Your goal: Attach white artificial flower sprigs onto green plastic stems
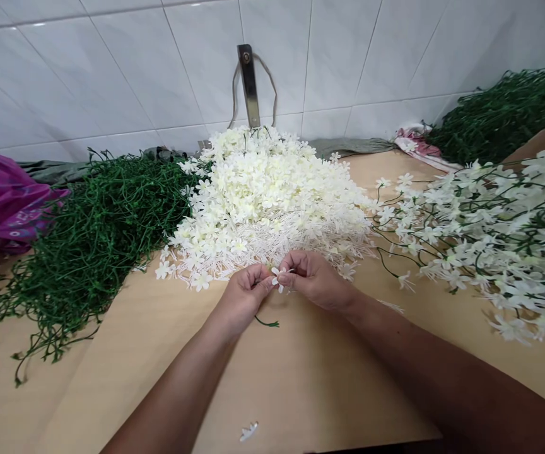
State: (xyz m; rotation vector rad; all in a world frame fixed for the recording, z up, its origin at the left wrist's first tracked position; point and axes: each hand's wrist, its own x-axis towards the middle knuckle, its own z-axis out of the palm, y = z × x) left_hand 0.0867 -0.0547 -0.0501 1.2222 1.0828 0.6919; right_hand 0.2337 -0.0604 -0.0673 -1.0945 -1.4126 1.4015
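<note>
My left hand (248,291) is closed in a pinch on a green artificial stem (267,323), whose lower end hangs out below the fingers. Right beside it, my right hand (313,277) pinches a small white artificial flower (279,277) between thumb and forefinger. The fingertips of both hands nearly meet at the flower, so where stem and flower come together is hidden. Just beyond the hands rises a big heap of loose white flowers (272,189). Left of that lies a tangled pile of bare green stems (106,221).
Stemmed white flowers (485,221) spread over the right side. More green stems (513,107) lie at the back right. A magenta bag (12,195) sits at far left. A metal bracket (248,85) hangs on the tiled wall. One white piece (248,431) lies on the cardboard (159,353).
</note>
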